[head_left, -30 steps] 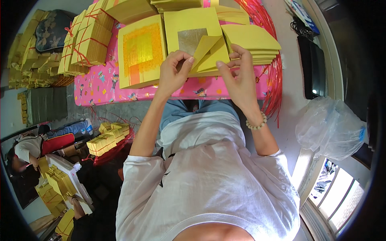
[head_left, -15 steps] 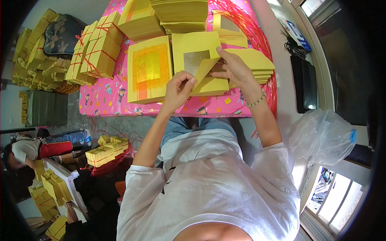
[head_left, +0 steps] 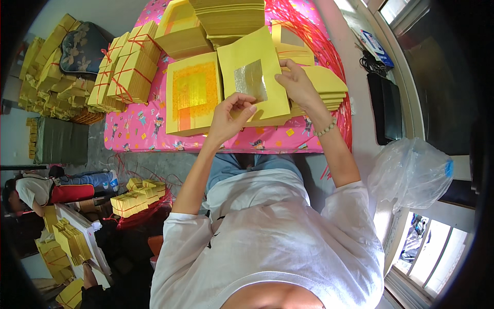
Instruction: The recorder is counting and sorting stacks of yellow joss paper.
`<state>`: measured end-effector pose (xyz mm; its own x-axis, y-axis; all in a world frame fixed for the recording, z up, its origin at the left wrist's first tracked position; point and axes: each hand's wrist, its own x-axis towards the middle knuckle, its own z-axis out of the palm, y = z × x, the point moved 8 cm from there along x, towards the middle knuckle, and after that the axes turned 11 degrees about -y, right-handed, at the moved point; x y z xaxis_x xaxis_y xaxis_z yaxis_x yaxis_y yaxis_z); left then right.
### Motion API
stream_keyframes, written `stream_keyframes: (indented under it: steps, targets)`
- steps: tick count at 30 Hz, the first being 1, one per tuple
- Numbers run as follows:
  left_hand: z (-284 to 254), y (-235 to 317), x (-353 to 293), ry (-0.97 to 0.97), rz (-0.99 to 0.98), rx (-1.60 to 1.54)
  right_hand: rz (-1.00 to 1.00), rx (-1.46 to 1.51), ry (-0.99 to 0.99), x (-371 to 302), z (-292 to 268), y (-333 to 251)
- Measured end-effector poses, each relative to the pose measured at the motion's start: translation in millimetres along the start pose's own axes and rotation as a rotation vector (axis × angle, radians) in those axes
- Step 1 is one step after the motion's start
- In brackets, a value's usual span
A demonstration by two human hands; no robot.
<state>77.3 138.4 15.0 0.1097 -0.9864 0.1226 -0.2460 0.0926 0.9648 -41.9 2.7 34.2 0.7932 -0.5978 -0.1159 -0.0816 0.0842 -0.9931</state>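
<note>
A yellow paper sheet (head_left: 256,47) with a silver foil square lies at a slant on top of a stack in front of me. My right hand (head_left: 303,90) grips its right edge, thumb on the face and the other fingers partly hidden. Over the lower edge, near the foil, hovers my left hand (head_left: 230,119); its fingers are loosely curled, with thumb and forefinger apart and nothing between them. Directly left stands another yellow paper stack (head_left: 173,116), its top sheet bearing an orange patch with a gold centre.
Taller yellow paper stacks (head_left: 226,23) stand behind, on the pink patterned table cover (head_left: 134,136). Red-tied bundles (head_left: 133,69) sit at left, fanned yellow paper (head_left: 327,82) and red strands (head_left: 342,129) at right. A clear plastic bag (head_left: 406,172) is by the window. Another person (head_left: 36,190) works at lower left.
The sheet's curled lower right corner has flattened, and the sheet has turned to a slant. My left hand has let go of the corner; my right hand's fingers have come to the right edge.
</note>
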Motion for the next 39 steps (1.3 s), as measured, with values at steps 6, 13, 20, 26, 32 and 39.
stream_keyframes:
  steps: [6, 13, 20, 26, 32, 39]
  targets:
    - [-47, 12, 1, 0.469, 0.059, 0.065, -0.248, 0.063, -0.053, -27, 3, -38]
    - [-34, -23, 21, 0.167, -0.247, -0.849, -0.323, 0.158, -0.117, -57, 11, -56]
    - [-34, 18, 14, 0.114, 0.024, -0.693, -0.158, 0.101, -0.126, -65, -4, -47]
    - [-37, 41, 2, 0.172, 0.112, -0.486, -0.25, 0.057, -0.018, -56, -11, -40]
    - [-44, 29, -10, 0.163, 0.097, -0.52, -0.373, 0.052, -0.047, -54, -6, -46]
    - [-17, 68, -9, -0.427, 0.204, -0.764, -0.599, -0.442, -0.151, -69, 2, -83]
